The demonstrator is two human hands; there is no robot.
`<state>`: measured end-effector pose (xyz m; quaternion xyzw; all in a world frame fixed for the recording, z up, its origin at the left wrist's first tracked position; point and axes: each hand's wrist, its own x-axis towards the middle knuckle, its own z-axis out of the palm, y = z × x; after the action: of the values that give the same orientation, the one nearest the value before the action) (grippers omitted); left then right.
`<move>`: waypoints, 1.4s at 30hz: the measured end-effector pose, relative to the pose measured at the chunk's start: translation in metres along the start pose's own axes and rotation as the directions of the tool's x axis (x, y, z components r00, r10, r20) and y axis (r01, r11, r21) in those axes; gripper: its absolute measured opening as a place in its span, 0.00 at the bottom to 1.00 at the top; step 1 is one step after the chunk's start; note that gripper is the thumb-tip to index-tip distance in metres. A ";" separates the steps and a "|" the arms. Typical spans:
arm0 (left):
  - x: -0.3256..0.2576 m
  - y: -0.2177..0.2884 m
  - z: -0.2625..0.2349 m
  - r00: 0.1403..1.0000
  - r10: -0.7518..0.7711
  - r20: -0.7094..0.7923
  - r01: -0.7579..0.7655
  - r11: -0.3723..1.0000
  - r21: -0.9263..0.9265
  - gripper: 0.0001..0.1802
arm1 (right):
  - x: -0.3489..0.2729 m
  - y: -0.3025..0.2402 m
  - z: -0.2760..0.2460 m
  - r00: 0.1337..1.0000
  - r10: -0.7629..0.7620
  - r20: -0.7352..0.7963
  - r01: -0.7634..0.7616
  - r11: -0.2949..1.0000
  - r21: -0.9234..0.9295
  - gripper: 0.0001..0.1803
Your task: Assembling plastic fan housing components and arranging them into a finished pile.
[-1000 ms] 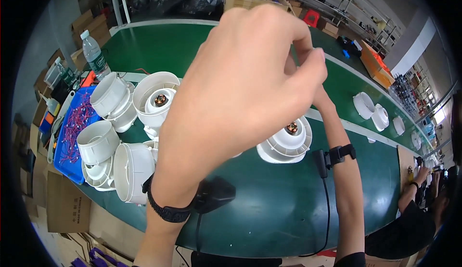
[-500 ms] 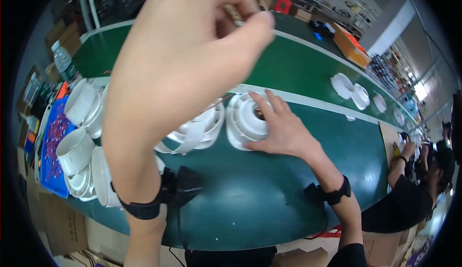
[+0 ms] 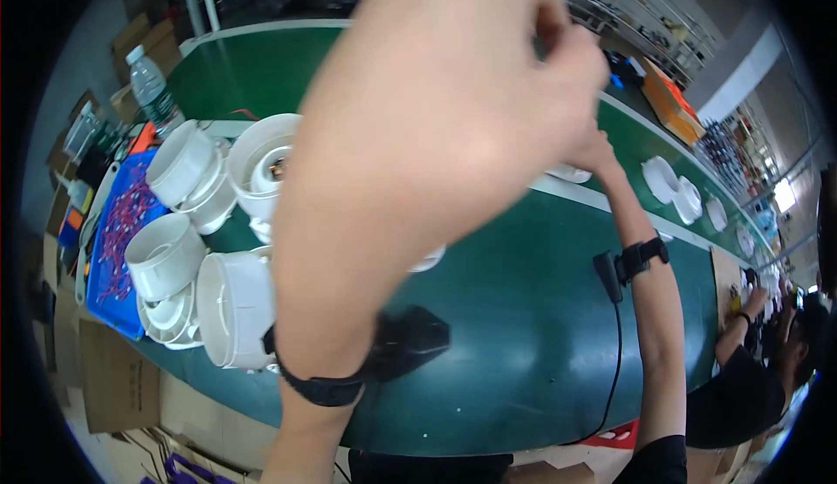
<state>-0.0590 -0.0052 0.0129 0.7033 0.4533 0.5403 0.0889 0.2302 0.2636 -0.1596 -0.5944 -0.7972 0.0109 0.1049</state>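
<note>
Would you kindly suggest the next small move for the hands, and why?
Perhaps lower the left hand: raised in the foreground, it hides most of the right hand, so whether that hand holds the nearby white part cannot be judged.

Grey wall (image 3: 77, 70) left; shelving (image 3: 647, 11), pale pillar (image 3: 739, 72), bright light (image 3: 784, 194) right.

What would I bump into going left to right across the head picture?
Blue rectangular plastic tray, nearest white cylindrical plastic housing, bare left hand, black right-wrist strap, co-worker's bare hand.
</note>
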 end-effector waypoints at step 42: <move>0.010 -0.013 0.035 0.994 0.047 0.094 -0.053 0.996 0.065 0.13 | -0.141 -0.105 -0.136 0.954 -0.274 -0.121 0.245 0.482 0.841 0.22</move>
<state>-0.0367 0.0225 -0.0026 0.7414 0.4489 0.4936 0.0723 0.1938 0.0847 -0.0339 -0.3405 -0.7720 0.3897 0.3690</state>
